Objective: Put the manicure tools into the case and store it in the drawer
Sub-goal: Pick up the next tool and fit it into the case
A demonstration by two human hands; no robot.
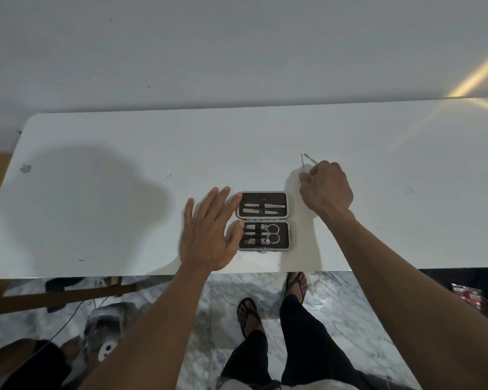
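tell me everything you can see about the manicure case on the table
The manicure case lies open flat on the white table, near its front edge, its two halves one behind the other. It has a grey rim, rounded corners and a dark brown lining that looks like fabric or leather. Black straps hold metal tools: two slim ones in the far half; scissors and what look like clippers in the near half. A small clasp shows at the front edge. The left hand touches its left side with its fingertips.
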